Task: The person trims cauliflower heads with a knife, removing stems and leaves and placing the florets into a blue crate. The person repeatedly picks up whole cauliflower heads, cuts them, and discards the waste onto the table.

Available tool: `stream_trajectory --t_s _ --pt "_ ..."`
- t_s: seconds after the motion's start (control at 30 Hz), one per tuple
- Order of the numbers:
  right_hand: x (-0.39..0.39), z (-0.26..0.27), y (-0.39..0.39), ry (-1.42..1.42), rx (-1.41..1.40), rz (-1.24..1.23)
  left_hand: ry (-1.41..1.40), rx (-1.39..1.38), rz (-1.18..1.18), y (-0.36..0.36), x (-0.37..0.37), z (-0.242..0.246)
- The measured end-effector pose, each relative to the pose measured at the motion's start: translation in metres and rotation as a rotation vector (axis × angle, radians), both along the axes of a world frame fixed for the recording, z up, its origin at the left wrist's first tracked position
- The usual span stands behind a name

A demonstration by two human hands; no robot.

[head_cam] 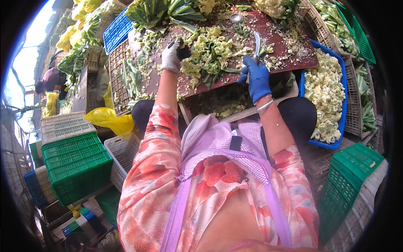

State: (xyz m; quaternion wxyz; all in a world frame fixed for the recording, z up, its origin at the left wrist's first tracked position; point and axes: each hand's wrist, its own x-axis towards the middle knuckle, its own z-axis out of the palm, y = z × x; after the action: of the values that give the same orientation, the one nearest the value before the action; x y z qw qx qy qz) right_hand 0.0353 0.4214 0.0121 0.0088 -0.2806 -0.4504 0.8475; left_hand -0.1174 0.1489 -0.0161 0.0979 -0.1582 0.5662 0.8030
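Note:
My left hand (pixel 174 56), in a white glove with dark fingers, is over the dark red board (pixel 283 60), beside a heap of cauliflower pieces (pixel 217 50); its fingers are curled, and whether they hold anything does not show. In a blue glove, my right hand (pixel 255 75) grips the handle of a knife with a curved blade (pixel 257 44), which points away from me. Green leaf scraps and small crumbs lie around the heap. A small round metal object (pixel 235 18) rests near the board's far side, close to a whole cauliflower head (pixel 272 8).
A blue crate (pixel 341 126) full of cut florets stands at the right. Leafy trimmings fill crates beyond it. An open container (pixel 226 102) with scraps is under the board. Green crates (pixel 77 167) stand at lower left, and another person (pixel 52 80) is at far left.

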Motion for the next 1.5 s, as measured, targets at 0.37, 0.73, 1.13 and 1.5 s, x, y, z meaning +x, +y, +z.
stream_trajectory --t_s 0.37,0.73,1.13,1.5 --pt "0.009 0.004 -0.032 0.065 0.391 0.269 -0.168 0.451 0.098 0.0 0.078 0.043" --pt "0.029 -0.021 -0.061 0.127 0.753 0.817 -0.03 -0.029 -0.023 0.051 0.158 0.073" --pt "0.017 -0.026 -0.046 -0.138 0.135 0.36 0.107 -0.856 0.114 0.012 0.148 0.038" --pt "0.017 -0.02 -0.055 -0.078 0.178 0.42 0.22 0.202 -0.089 -0.056 0.105 -0.003"
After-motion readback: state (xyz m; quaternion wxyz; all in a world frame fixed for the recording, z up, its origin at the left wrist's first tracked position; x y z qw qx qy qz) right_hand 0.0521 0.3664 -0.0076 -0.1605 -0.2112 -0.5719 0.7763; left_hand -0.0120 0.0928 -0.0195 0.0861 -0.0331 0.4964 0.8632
